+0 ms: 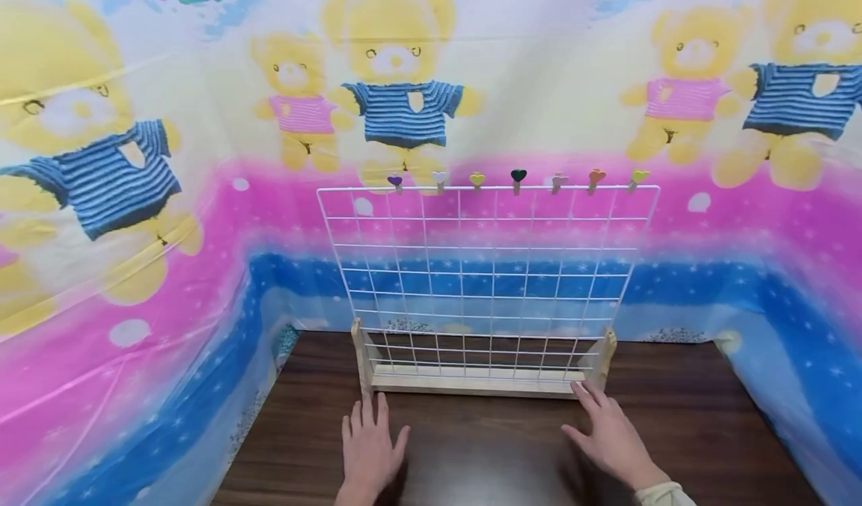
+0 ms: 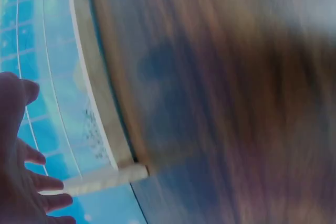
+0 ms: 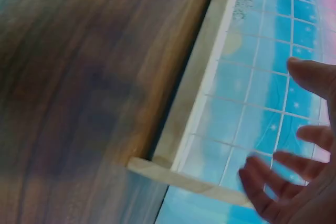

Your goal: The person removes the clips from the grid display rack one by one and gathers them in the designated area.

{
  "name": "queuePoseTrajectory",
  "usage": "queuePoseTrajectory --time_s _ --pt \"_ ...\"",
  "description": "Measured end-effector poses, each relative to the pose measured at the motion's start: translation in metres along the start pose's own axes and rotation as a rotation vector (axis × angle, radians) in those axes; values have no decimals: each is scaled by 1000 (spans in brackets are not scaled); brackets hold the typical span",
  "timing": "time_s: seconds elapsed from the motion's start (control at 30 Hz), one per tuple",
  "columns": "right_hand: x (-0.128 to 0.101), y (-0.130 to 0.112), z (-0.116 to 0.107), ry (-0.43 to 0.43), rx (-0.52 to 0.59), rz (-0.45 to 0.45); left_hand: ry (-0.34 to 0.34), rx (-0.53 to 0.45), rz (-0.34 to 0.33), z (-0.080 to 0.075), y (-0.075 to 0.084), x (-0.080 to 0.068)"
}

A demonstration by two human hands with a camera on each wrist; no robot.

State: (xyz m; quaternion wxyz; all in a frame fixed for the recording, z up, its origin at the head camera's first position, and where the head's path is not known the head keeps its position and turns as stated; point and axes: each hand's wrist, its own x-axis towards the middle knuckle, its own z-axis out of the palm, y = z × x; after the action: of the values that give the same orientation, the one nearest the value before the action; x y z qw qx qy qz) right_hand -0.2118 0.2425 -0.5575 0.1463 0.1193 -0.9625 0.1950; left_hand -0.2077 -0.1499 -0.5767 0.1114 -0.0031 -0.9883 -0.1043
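A white wire grid panel [image 1: 485, 266] stands upright in a wooden base [image 1: 471, 380] on the dark wooden table [image 1: 485, 453]. Several small heart-topped clips [image 1: 518, 177] sit in a row along its top wire. My left hand [image 1: 367, 446] lies flat on the table with straight fingers, just in front of the base's left end. My right hand [image 1: 606, 431] is open too, its fingertips close to the base's right foot [image 1: 606, 352]. In the wrist views the left hand [image 2: 21, 171] and the right hand [image 3: 299, 177] show spread fingers beside the grid [image 3: 262, 93] and base [image 2: 94, 103]. Neither hand holds anything.
A bright plastic sheet printed with teddy bears [image 1: 404, 94] surrounds the table on three sides. Bare tabletop lies between and in front of my hands. The wrist views are blurred.
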Motion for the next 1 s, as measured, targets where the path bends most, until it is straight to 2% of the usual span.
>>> queuePoseTrajectory --time_s 0.1,0.2,0.33,0.5,0.77,1.0 --pt "6 -4 -4 33 115 -9 51 -23 -12 -6 -8 9" --pt "14 -11 -9 61 176 -15 67 -41 -33 -12 -17 20" --pt "26 -24 -18 104 218 -74 63 -97 -63 -26 -29 39" --pt "46 -44 -34 124 233 -135 73 -197 -63 -48 -40 68" --pt "75 -79 -58 76 235 -224 10 -330 -60 -75 -48 108" --pt "97 -108 -73 28 238 -289 -52 -450 -58 -86 -47 130"
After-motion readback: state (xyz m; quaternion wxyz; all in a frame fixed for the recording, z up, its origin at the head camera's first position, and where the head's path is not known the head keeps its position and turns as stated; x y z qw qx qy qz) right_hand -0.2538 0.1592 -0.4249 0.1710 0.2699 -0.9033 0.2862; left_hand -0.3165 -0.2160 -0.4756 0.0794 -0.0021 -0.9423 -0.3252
